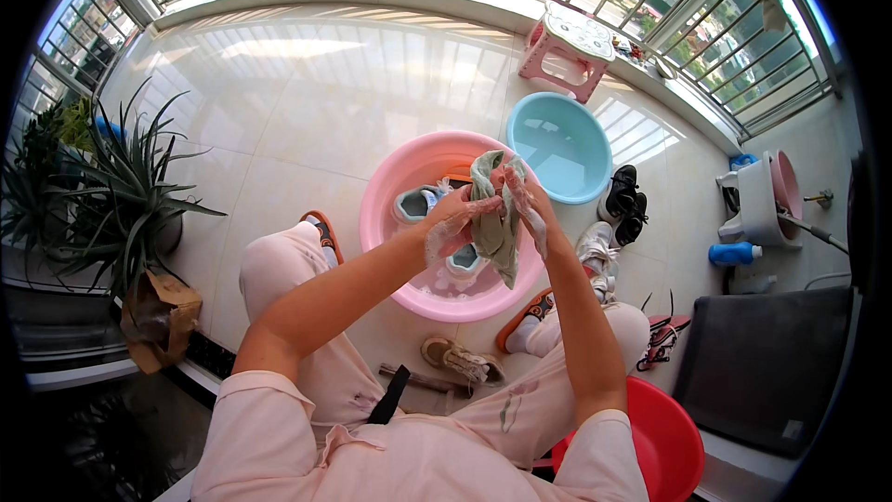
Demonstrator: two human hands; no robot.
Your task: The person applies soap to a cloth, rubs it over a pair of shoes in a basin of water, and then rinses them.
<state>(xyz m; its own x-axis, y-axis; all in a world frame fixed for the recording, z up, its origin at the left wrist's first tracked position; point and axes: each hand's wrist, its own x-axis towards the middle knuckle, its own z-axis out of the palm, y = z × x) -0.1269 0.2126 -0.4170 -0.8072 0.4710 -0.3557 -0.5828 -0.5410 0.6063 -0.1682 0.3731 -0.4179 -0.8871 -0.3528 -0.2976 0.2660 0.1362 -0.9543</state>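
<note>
My left hand [454,217] and my right hand [529,203], both coated in soap suds, hold a wet grey-green cloth [496,240] between them. The cloth is bunched at the top, and its lower end hangs down over a pink plastic basin [371,237]. Inside the basin, a pale blue shoe [412,205] lies at the left. Another pale shoe [465,259] sits below my hands, partly hidden by them. An orange object [457,177] shows behind the cloth, too covered to name. Foamy water lies in the bottom of the basin.
A light blue basin [557,146] stands beyond at the right, near a pink step stool [568,42]. Black shoes [622,202], white shoes [596,251] and a beige shoe [463,360] rest on the tiles. A red basin [669,439] is behind right; potted aloe [132,188] stands left.
</note>
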